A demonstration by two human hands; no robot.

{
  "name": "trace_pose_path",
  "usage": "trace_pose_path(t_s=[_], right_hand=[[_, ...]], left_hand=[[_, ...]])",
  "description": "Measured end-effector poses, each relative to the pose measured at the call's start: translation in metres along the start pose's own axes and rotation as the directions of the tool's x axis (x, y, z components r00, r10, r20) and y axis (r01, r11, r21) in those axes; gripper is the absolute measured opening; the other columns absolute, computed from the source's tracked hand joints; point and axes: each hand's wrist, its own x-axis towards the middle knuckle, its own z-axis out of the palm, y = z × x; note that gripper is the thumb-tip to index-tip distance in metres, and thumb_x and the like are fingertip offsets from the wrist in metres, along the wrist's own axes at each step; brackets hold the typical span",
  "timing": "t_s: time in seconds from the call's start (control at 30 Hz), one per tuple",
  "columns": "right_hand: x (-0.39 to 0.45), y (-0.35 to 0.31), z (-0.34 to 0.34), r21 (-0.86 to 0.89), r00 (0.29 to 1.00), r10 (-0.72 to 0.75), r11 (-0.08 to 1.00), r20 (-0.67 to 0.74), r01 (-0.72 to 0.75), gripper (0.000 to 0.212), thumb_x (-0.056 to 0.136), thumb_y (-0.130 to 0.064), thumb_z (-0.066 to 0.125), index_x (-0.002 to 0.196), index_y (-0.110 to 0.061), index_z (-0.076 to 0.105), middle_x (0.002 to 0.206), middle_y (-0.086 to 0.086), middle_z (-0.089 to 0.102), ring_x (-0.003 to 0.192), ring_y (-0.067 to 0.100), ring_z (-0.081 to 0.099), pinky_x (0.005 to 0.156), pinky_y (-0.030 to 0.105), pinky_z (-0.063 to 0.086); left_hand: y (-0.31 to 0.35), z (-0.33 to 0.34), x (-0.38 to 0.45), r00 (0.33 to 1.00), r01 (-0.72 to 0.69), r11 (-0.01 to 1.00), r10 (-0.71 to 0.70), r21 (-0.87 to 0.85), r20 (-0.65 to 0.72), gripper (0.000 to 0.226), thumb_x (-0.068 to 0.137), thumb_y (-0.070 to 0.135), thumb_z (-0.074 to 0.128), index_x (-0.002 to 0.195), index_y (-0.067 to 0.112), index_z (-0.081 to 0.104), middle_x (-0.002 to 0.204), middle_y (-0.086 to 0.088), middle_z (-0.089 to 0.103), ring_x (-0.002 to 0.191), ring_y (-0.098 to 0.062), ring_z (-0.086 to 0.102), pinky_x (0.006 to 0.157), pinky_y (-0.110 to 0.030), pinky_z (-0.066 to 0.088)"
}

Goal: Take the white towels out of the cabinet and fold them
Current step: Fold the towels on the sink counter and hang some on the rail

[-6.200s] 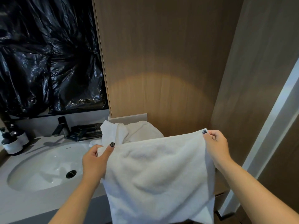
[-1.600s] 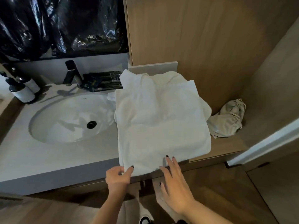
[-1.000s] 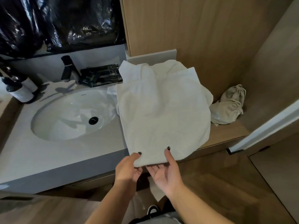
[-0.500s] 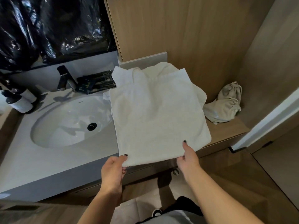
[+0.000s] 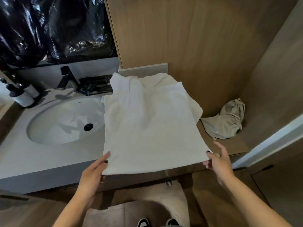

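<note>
The left hand [image 5: 91,174] is reaching forward, palm turned inward, its grip pinching the near left corner of the white towel [image 5: 147,128] between thumb and fingers. The right hand [image 5: 218,163] is reaching in from the right, thumb pinching the near right corner while the other fingers are fanning out loosely. Both forearms are stretching up from the bottom of the view.

The towel is lying spread flat on the surface [image 5: 41,158], its near edge hanging slightly past the front, its far end lying over a second, crumpled white towel [image 5: 147,79] by the wooden wall. Two white towels are showing in all.

One sink [image 5: 65,122] is sitting to the left, one dark faucet [image 5: 67,77] behind it, two dispenser bottles [image 5: 23,95] at far left, and one beige cloth bag [image 5: 227,120] lying on the wooden ledge at right.
</note>
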Motion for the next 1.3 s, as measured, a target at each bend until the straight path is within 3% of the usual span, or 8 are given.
trace_pose_path(t_s=[0.23, 0.4, 0.63, 0.77, 0.93, 1.07, 1.2, 1.3], right_hand=[[0.003, -0.053, -0.032, -0.310, 0.882, -0.037, 0.928, 0.469, 0.204, 0.035, 0.099, 0.003, 0.044, 0.100, -0.013, 0.076, 0.115, 0.014, 0.067, 0.075, 0.022, 0.066, 0.067, 0.027, 0.055], [0.001, -0.073, -0.041, -0.491, 0.759, -0.034, 0.743, 0.650, 0.454, 0.039, 0.090, 0.004, 0.061, 0.114, -0.027, 0.064, 0.120, -0.009, 0.057, 0.103, 0.012, 0.060, 0.073, 0.013, 0.052], [0.014, -0.086, -0.037, -0.394, 0.751, -0.375, 0.676, 0.543, 0.623, 0.026, 0.090, -0.008, 0.067, 0.088, -0.034, 0.070, 0.095, -0.013, 0.069, 0.090, -0.001, 0.060, 0.072, 0.010, 0.041], [0.026, -0.104, -0.027, -0.378, 0.708, -0.488, 0.612, 0.511, 0.695, 0.023, 0.086, -0.010, 0.072, 0.082, -0.032, 0.070, 0.094, -0.001, 0.058, 0.090, 0.007, 0.055, 0.074, 0.017, 0.040], [0.040, -0.123, 0.001, -0.324, 0.669, -0.557, 0.596, 0.492, 0.734, 0.021, 0.091, -0.010, 0.066, 0.087, -0.030, 0.070, 0.088, -0.010, 0.069, 0.084, 0.003, 0.061, 0.067, 0.013, 0.045], [0.056, -0.132, 0.029, -0.326, 0.683, -0.576, 0.605, 0.450, 0.726, 0.014, 0.095, -0.014, 0.060, 0.093, -0.025, 0.070, 0.089, -0.008, 0.070, 0.083, 0.002, 0.063, 0.067, 0.024, 0.047], [0.075, -0.145, 0.060, -0.340, 0.709, -0.588, 0.623, 0.390, 0.704, 0.010, 0.096, -0.017, 0.059, 0.095, -0.021, 0.068, 0.088, -0.004, 0.070, 0.084, 0.013, 0.064, 0.067, 0.031, 0.049], [0.090, -0.158, 0.083, -0.351, 0.719, -0.600, 0.628, 0.351, 0.695, 0.008, 0.096, -0.020, 0.059, 0.095, -0.021, 0.067, 0.086, -0.003, 0.068, 0.079, 0.009, 0.063, 0.064, 0.030, 0.049]], left_hand=[[0.015, -0.022, -0.010, 0.968, -0.201, 0.869, 0.106, 0.452, 0.228, 0.026, 0.097, 0.023, 0.060, 0.112, 0.042, 0.068, 0.125, 0.013, 0.060, 0.120, -0.013, 0.053, 0.107, -0.033, 0.036], [0.014, -0.024, -0.021, 0.951, -0.303, 0.744, 0.198, 0.595, 0.236, 0.050, 0.080, 0.012, 0.080, 0.114, 0.044, 0.061, 0.115, 0.014, 0.059, 0.110, -0.007, 0.055, 0.103, -0.035, 0.044], [0.012, -0.015, -0.027, 0.904, -0.357, 0.801, 0.427, 0.480, -0.041, 0.015, 0.083, 0.018, 0.076, 0.076, 0.031, 0.074, 0.087, 0.003, 0.061, 0.084, -0.004, 0.056, 0.070, -0.018, 0.041], [0.020, -0.016, -0.022, 0.900, -0.372, 0.836, 0.431, 0.403, -0.062, 0.012, 0.089, 0.028, 0.068, 0.098, 0.030, 0.075, 0.100, 0.019, 0.067, 0.095, 0.006, 0.059, 0.082, -0.018, 0.041], [0.034, -0.008, 0.003, 0.893, -0.348, 0.885, 0.413, 0.308, -0.178, 0.010, 0.093, 0.034, 0.063, 0.089, 0.034, 0.072, 0.055, 0.005, 0.059, 0.045, -0.002, 0.045, 0.044, -0.013, 0.031], [0.048, -0.006, 0.035, 0.874, -0.371, 0.882, 0.437, 0.292, -0.210, 0.015, 0.096, 0.032, 0.060, 0.088, 0.042, 0.068, 0.061, 0.009, 0.064, 0.051, -0.003, 0.052, 0.050, -0.019, 0.039], [0.061, -0.005, 0.081, 0.875, -0.352, 0.901, 0.413, 0.255, -0.253, 0.021, 0.097, 0.035, 0.060, 0.078, 0.029, 0.066, 0.075, -0.011, 0.068, 0.066, -0.021, 0.056, 0.061, -0.034, 0.043], [0.071, -0.002, 0.115, 0.874, -0.351, 0.904, 0.409, 0.243, -0.263, 0.026, 0.097, 0.039, 0.057, 0.075, 0.025, 0.063, 0.068, 0.001, 0.066, 0.062, -0.012, 0.057, 0.059, -0.029, 0.044]])
